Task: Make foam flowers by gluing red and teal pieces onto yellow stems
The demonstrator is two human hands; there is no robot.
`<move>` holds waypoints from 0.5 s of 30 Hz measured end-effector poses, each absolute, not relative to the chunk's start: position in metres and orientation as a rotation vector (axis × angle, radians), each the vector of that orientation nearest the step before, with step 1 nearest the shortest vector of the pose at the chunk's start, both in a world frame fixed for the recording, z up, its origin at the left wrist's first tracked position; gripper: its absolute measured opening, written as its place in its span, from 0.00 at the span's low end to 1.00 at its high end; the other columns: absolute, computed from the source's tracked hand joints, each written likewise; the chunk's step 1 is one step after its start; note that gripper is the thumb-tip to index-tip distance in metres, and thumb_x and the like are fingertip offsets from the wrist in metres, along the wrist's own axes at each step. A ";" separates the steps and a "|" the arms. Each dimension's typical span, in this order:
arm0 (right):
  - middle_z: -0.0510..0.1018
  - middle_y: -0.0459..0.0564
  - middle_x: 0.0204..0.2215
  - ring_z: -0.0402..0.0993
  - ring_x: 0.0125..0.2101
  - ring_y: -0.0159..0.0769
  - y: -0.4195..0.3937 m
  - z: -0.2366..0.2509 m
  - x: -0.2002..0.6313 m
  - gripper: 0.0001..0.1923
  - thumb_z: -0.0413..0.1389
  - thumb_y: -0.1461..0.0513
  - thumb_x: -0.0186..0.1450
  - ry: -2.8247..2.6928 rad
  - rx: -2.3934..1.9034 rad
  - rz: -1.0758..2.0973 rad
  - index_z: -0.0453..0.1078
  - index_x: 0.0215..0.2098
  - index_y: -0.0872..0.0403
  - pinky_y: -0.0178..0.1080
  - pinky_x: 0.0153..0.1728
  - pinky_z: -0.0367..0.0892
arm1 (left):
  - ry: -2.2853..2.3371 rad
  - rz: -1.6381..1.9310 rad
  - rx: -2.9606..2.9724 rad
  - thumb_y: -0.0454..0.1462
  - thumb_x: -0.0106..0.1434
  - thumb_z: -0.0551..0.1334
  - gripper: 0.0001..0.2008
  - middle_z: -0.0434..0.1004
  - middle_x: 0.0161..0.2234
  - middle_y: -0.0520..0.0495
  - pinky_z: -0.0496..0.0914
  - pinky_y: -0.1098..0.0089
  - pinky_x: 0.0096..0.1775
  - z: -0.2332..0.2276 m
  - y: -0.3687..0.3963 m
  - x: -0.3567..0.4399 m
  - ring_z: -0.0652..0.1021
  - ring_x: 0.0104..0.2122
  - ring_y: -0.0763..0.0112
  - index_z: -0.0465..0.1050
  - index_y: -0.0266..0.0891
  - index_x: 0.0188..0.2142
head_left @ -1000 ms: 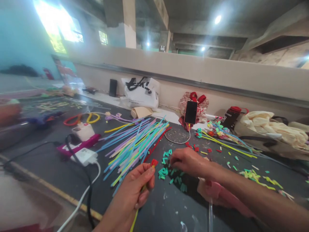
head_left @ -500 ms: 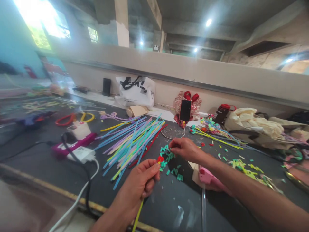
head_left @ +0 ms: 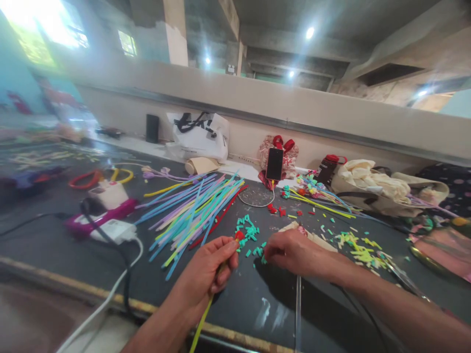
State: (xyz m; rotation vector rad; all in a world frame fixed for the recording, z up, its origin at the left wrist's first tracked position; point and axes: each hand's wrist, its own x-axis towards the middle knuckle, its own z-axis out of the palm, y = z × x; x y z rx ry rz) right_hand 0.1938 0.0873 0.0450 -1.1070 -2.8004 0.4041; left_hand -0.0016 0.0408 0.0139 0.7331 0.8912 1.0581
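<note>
While a red-tipped yellow stem (head_left: 201, 324) is pinched by the left hand (head_left: 212, 262) near the teal pieces (head_left: 251, 231), the right hand (head_left: 292, 251) is held at their right.
Whether its curled fingers grip anything cannot be told; beyond the pieces, a phone (head_left: 274, 164) is propped.

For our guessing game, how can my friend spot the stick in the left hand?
Above the dark tabletop, find the left hand. A thin yellow-green stick runs down from it. Unlike the loose pastel sticks nearby, this one is held, topped with red.

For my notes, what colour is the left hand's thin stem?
The thin stem is yellow-green, clearest in the head view.
</note>
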 end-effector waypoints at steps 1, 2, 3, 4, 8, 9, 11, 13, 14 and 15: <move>0.74 0.45 0.24 0.69 0.25 0.30 0.086 0.044 0.194 0.08 0.50 0.67 0.55 -2.863 -1.094 0.332 0.71 0.29 0.53 0.29 0.26 0.58 | 0.891 1.051 0.736 0.39 0.55 0.57 0.12 0.60 0.13 0.59 0.43 0.82 0.11 0.015 0.040 -0.001 0.52 0.08 0.89 0.60 0.36 0.20; 0.74 0.47 0.26 0.69 0.26 0.31 0.085 0.044 0.194 0.09 0.50 0.67 0.55 -2.901 -1.101 0.253 0.71 0.31 0.53 0.30 0.26 0.58 | 0.890 1.046 0.739 0.39 0.56 0.56 0.12 0.59 0.12 0.59 0.43 0.82 0.11 0.015 0.040 -0.001 0.52 0.08 0.89 0.60 0.36 0.19; 0.74 0.48 0.28 0.70 0.27 0.33 0.086 0.044 0.193 0.10 0.50 0.67 0.55 -2.908 -1.130 0.178 0.71 0.33 0.54 0.31 0.26 0.58 | 0.890 1.040 0.742 0.39 0.56 0.56 0.12 0.59 0.12 0.59 0.43 0.82 0.11 0.015 0.040 -0.001 0.53 0.08 0.88 0.60 0.36 0.19; 0.74 0.50 0.29 0.70 0.28 0.34 0.088 0.045 0.191 0.11 0.50 0.66 0.56 -2.889 -1.170 0.116 0.71 0.35 0.54 0.32 0.26 0.58 | 0.890 1.037 0.743 0.39 0.56 0.56 0.12 0.59 0.12 0.59 0.43 0.82 0.11 0.015 0.040 0.000 0.53 0.08 0.88 0.60 0.36 0.19; 0.74 0.49 0.30 0.69 0.31 0.33 0.095 0.048 0.183 0.10 0.47 0.66 0.59 -2.823 -1.219 0.066 0.70 0.34 0.54 0.32 0.30 0.58 | 0.873 1.038 0.761 0.40 0.56 0.56 0.12 0.59 0.12 0.59 0.43 0.82 0.12 0.011 0.041 -0.001 0.52 0.08 0.88 0.61 0.36 0.19; 0.75 0.47 0.29 0.70 0.31 0.32 0.095 0.048 0.180 0.10 0.47 0.65 0.60 -2.829 -1.212 0.070 0.70 0.33 0.53 0.31 0.31 0.58 | 0.867 1.035 0.767 0.40 0.56 0.56 0.13 0.59 0.12 0.59 0.43 0.82 0.12 0.010 0.041 -0.002 0.52 0.08 0.89 0.61 0.36 0.19; 0.75 0.46 0.29 0.70 0.31 0.32 0.094 0.046 0.173 0.09 0.48 0.64 0.60 -2.855 -1.197 0.079 0.70 0.33 0.51 0.31 0.30 0.58 | 0.855 1.039 0.773 0.40 0.55 0.57 0.12 0.58 0.12 0.59 0.43 0.82 0.12 0.008 0.042 -0.003 0.52 0.09 0.89 0.61 0.36 0.19; 0.75 0.46 0.31 0.70 0.32 0.32 0.093 0.042 0.165 0.09 0.49 0.64 0.59 -2.883 -1.184 0.083 0.70 0.35 0.50 0.31 0.29 0.57 | 0.850 1.058 0.761 0.39 0.54 0.58 0.11 0.61 0.14 0.58 0.43 0.82 0.12 0.008 0.043 -0.005 0.53 0.09 0.89 0.62 0.36 0.20; 0.74 0.46 0.32 0.70 0.32 0.32 0.092 0.040 0.162 0.10 0.50 0.65 0.58 -2.896 -1.178 0.084 0.70 0.35 0.50 0.30 0.28 0.57 | 0.850 1.069 0.753 0.39 0.54 0.58 0.10 0.62 0.15 0.58 0.43 0.82 0.12 0.008 0.043 -0.005 0.53 0.09 0.89 0.62 0.36 0.21; 0.74 0.47 0.33 0.70 0.32 0.32 0.092 0.037 0.159 0.10 0.50 0.65 0.58 -2.905 -1.174 0.082 0.70 0.35 0.49 0.31 0.28 0.57 | 0.853 1.074 0.747 0.38 0.53 0.59 0.09 0.62 0.15 0.58 0.43 0.82 0.11 0.008 0.042 -0.005 0.53 0.09 0.89 0.62 0.36 0.21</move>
